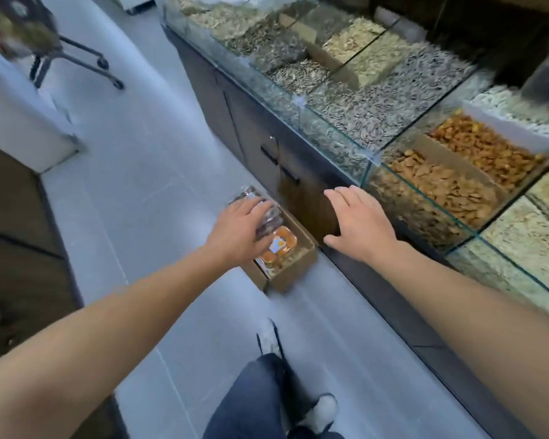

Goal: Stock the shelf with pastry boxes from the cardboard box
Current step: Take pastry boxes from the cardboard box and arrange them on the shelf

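Note:
A brown cardboard box [293,274] stands on the grey floor against the dark counter base. Inside it lie clear plastic pastry boxes: one with orange pastries and a white label [279,247], and a darker one [263,205] further back. My left hand [240,231] reaches down over the box with its fingers resting on the darker pastry box; whether it grips is unclear. My right hand [358,221] hovers with fingers spread just right of the box, in front of the counter, holding nothing.
A long glass display counter [371,156] with compartments of seeds and nuts runs along the right. Dark cabinet doors with handles [270,155] sit below it. A wheeled cart frame [86,63] stands at the far left. My legs and shoes [267,394] are on the floor below.

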The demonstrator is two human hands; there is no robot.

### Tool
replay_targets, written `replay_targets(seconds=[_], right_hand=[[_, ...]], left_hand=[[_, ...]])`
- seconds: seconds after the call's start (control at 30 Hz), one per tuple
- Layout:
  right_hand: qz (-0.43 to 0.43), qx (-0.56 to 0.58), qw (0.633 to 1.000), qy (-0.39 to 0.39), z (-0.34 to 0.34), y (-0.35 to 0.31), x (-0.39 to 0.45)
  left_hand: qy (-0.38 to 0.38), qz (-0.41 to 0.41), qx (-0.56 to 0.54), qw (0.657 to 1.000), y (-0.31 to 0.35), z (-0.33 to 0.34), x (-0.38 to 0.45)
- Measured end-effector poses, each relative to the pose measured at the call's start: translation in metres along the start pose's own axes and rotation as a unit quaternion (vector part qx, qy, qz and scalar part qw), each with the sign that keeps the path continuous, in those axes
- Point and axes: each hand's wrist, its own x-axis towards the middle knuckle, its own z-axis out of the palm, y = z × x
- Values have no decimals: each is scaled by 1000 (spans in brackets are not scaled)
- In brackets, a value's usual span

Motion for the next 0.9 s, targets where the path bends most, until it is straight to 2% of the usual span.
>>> replay_targets(seconds=[0.23, 0.43, 0.7, 0.9], right_hand=[[-57, 17, 996, -69, 77, -71, 102], [-56, 35, 989, -129, 165, -98, 192], [-28, 61, 972, -225, 295, -79, 260], [-63, 52, 955, -283, 409, -36, 298]], left_hand=[[-55, -103, -41, 992, -125, 37, -22], [-101, -145, -66, 982, -219, 101, 5], [-154, -208, -129, 957, -267, 226, 53], [-166, -273, -155, 935, -268, 350, 80]])
